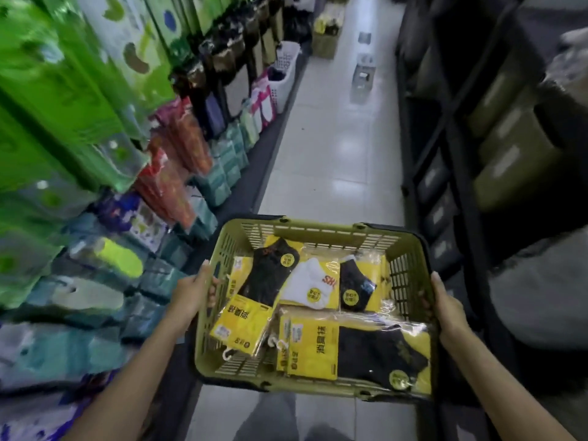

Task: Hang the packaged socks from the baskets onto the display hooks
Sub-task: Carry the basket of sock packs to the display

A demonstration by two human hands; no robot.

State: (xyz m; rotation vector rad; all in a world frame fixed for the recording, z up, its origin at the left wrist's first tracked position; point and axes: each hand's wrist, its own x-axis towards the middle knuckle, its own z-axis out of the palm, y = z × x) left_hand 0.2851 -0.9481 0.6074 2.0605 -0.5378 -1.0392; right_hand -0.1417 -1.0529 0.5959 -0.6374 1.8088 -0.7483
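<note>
I'm looking down a narrow shop aisle with a pale tiled floor (pixel 334 154). Above the floor, in front of the person's body, an olive-green shopping basket (pixel 318 230) is held roughly level. The left hand (pixel 194 294) grips its left rim and the right hand (pixel 445 303) grips its right rim, fingers of both curled over into the walls.

Inside lie the packaged socks (pixel 366 348), flat and overlapping on yellow cards. I count four sock faces, three black and one white. More yellow cards edge out beneath, so I cannot tell the total.

To the left hangs a display of sock packs (pixel 79 128) in green, orange and teal. Farther along stand one white slatted basket (pixel 288 68) and one cardboard box (pixel 324 43). Dark shelving (pixel 477 138) runs along the right.
</note>
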